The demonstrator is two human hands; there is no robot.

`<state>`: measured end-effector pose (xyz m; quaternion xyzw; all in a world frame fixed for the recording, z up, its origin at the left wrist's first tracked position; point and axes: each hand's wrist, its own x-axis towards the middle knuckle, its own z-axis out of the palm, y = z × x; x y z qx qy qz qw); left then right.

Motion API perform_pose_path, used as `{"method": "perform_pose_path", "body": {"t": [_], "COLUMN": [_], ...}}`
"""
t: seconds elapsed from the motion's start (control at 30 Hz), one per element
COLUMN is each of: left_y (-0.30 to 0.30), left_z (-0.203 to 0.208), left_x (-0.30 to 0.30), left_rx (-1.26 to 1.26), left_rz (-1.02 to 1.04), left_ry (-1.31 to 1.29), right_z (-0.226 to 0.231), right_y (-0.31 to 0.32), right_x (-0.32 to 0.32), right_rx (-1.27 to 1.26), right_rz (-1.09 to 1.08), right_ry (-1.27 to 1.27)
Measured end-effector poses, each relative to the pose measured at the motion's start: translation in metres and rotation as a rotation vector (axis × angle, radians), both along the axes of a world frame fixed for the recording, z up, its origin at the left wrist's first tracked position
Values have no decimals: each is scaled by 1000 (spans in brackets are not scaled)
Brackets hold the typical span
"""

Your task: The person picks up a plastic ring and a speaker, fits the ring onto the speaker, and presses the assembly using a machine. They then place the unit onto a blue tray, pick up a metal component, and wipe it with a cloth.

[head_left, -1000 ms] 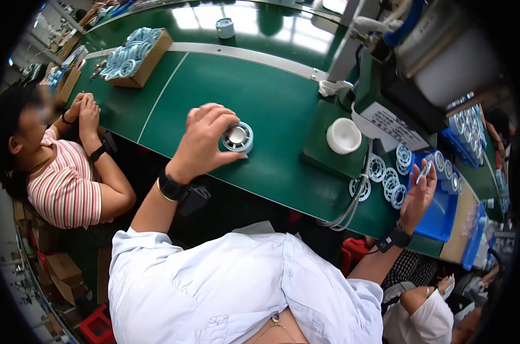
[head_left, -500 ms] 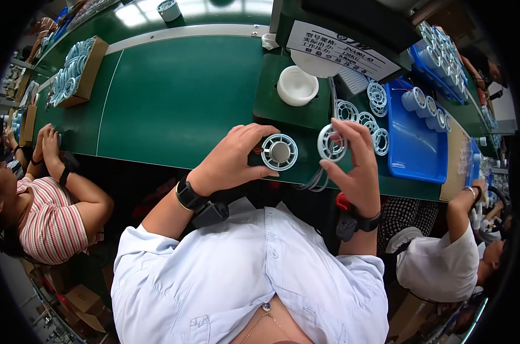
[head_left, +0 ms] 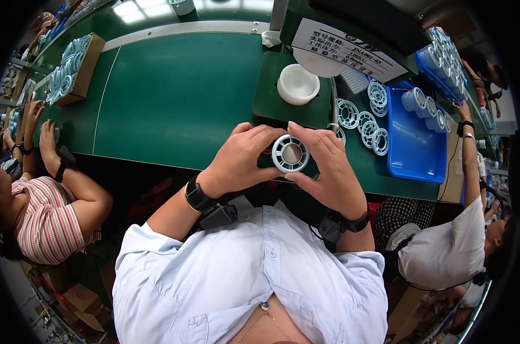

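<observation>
Over the table's front edge, both hands come together around one round part. My left hand point(head_left: 237, 156) curls its thumb and fingers about the left side of a light-blue round housing, which is now largely hidden. My right hand point(head_left: 328, 165) pinches a pale spoked plastic ring point(head_left: 276, 150) from the right, lying over the housing's face. Through the ring's middle shows a silvery round metal core point(head_left: 293, 153). Whether the ring is seated on the housing or just held against it, I cannot tell.
A green press with a white round cup point(head_left: 298, 84) stands just beyond my hands. Loose spoked rings point(head_left: 380, 141) lie right of it, beside a blue tray point(head_left: 417, 155) holding several round housings. A cardboard box point(head_left: 88, 74) of rings sits far left. Co-workers sit on both sides.
My right hand has moved left with the ring, bringing it over the housing in my left hand. The person at right now reaches an arm forward.
</observation>
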<state>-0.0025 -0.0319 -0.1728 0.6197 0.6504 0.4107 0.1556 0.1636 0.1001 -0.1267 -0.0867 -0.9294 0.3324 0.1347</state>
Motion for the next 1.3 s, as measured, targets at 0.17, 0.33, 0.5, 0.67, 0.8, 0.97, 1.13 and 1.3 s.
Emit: {"method": "perform_pose_path", "body": {"t": [0.17, 0.33, 0.5, 0.67, 0.8, 0.97, 1.13, 1.3], "left_y": [0, 1, 1, 1, 1, 1, 2, 5], "left_z": [4, 3, 3, 2, 1, 2, 0, -1], "left_x": [-1, 0, -1, 0, 1, 2, 0, -2], "left_rx": [-69, -65, -63, -38, -23, -68, -51, 2], "left_rz": [-8, -2, -6, 6, 9, 2, 5, 16], "left_ry": [-25, -26, -31, -11, -11, -24, -14, 17], "right_z": [-2, -5, -8, -8, -7, -7, -8, -4], "right_y": [-4, -4, -2, -6, -7, -6, -5, -4], "right_x": [-1, 1, 2, 3, 3, 5, 4, 4], "right_rx": [31, 36, 51, 51, 46, 30, 35, 24], "right_rz": [-70, -82, -64, -93, -106, -108, -92, -96], "right_ry": [11, -17, 10, 5, 1, -39, -37, 4]}}
